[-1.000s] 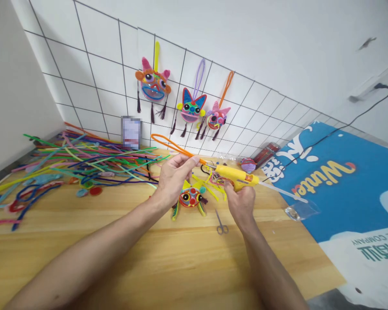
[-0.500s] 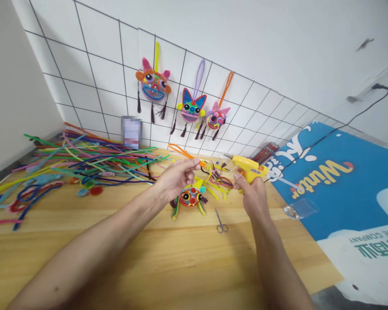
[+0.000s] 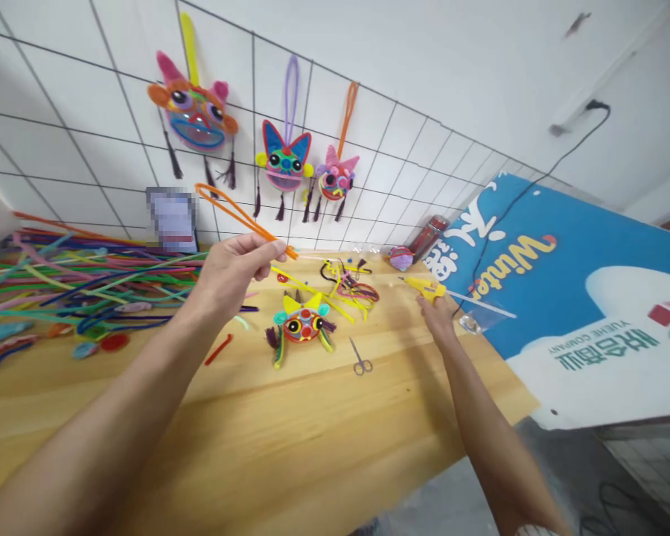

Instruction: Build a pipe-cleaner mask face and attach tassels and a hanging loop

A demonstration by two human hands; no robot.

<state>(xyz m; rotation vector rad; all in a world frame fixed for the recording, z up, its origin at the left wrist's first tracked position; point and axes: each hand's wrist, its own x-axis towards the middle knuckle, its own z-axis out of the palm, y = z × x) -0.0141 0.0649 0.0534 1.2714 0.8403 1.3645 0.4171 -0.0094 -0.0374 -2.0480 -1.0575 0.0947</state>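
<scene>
My left hand [image 3: 240,269] pinches the twisted end of an orange pipe-cleaner loop [image 3: 235,211], which points up and left. A yellow glue gun [image 3: 426,287] is in my right hand [image 3: 438,316], its nozzle toward the left, low over the table at the right. Between and below the hands lies a colourful mask ornament [image 3: 304,325] with yellow horns, round eyes and dark tassels. Small scissors [image 3: 360,359] rest just right of it. Behind the mask is a tangle of yellow, pink and dark strands [image 3: 353,289].
Many coloured pipe cleaners [image 3: 106,279] cover the table's left side. Three finished masks [image 3: 284,165] hang on the wall grid. A blurred upright card [image 3: 173,219] stands at the back left. A red cylinder [image 3: 429,237] and a blue printed board [image 3: 581,260] are at the right.
The view has shifted. My left hand has raised the orange loop away from the mask, now uncovered. The glue gun has moved right and lower, away from my left hand.
</scene>
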